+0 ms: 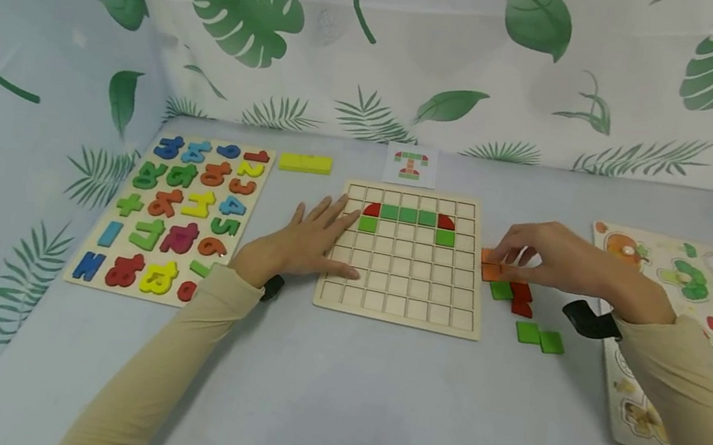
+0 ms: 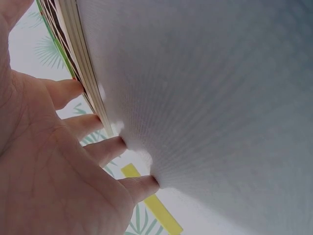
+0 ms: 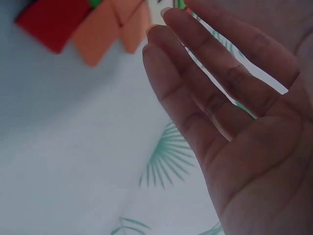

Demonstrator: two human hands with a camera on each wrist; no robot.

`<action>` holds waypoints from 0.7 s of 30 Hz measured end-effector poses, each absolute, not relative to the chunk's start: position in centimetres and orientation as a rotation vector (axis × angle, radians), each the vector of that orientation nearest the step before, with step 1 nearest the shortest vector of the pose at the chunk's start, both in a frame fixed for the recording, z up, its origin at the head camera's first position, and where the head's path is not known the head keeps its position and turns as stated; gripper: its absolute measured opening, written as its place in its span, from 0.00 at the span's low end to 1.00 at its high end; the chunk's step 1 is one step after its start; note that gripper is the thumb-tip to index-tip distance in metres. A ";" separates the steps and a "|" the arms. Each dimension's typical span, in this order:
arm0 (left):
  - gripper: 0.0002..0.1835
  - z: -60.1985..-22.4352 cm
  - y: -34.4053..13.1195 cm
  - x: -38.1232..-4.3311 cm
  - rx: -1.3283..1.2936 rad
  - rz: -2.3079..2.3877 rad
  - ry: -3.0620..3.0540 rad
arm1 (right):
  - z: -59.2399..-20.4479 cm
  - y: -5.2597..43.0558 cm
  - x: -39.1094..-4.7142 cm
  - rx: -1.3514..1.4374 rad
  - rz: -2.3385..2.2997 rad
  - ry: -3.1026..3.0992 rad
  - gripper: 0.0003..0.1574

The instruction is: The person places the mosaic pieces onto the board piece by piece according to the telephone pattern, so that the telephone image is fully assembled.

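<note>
A wooden grid board (image 1: pixel 397 307) lies flat in the middle. In its upper part, green square tiles (image 1: pixel 408 215) form a row between two red rounded tiles (image 1: pixel 445 222), with another green tile (image 1: pixel 445 237) under each end. My left hand (image 1: pixel 307 242) rests spread on the board's left edge; in the left wrist view its fingers (image 2: pixel 105 149) touch the board's side. At the right edge, my right hand (image 1: pixel 544 254) reaches down over orange tiles (image 1: pixel 492 272), fingertips touching or just above them. The right wrist view shows its fingers (image 3: pixel 181 98) extended, the thumb hidden.
Loose red tiles (image 1: pixel 521 308) and green tiles (image 1: pixel 528 332) lie beside the right hand. A pattern card (image 1: pixel 410 166) and a yellow block (image 1: pixel 305 163) are behind the board. A number puzzle (image 1: pixel 147 220) lies left, a vegetable puzzle (image 1: pixel 662 259) right.
</note>
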State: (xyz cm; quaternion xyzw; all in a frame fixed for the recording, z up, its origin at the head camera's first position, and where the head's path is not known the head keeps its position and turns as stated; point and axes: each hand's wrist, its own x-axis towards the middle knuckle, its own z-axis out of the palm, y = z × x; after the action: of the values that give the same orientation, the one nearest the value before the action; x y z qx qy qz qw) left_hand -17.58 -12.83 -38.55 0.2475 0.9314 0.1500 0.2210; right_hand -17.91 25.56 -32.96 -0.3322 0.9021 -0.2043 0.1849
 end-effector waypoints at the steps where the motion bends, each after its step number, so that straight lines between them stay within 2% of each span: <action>1: 0.58 -38.6 -12.8 -17.6 0.686 0.416 2.573 | -33.1 25.8 -17.6 -0.932 -0.585 2.534 0.12; 7: 0.58 -38.7 -12.8 -17.6 0.685 0.412 2.575 | -33.9 26.2 -16.4 -0.939 -0.614 2.495 0.16; 21: 0.58 -38.6 -12.7 -17.6 0.671 0.406 2.579 | -34.9 26.0 -16.0 -0.947 -0.595 2.545 0.16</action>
State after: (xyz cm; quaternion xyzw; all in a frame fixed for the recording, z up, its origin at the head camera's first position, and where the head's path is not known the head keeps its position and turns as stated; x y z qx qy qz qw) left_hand -17.58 -12.75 -38.57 0.2427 0.9331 0.1468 0.2212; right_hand -16.02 26.02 -34.85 -0.3350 0.9006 -0.2106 0.1800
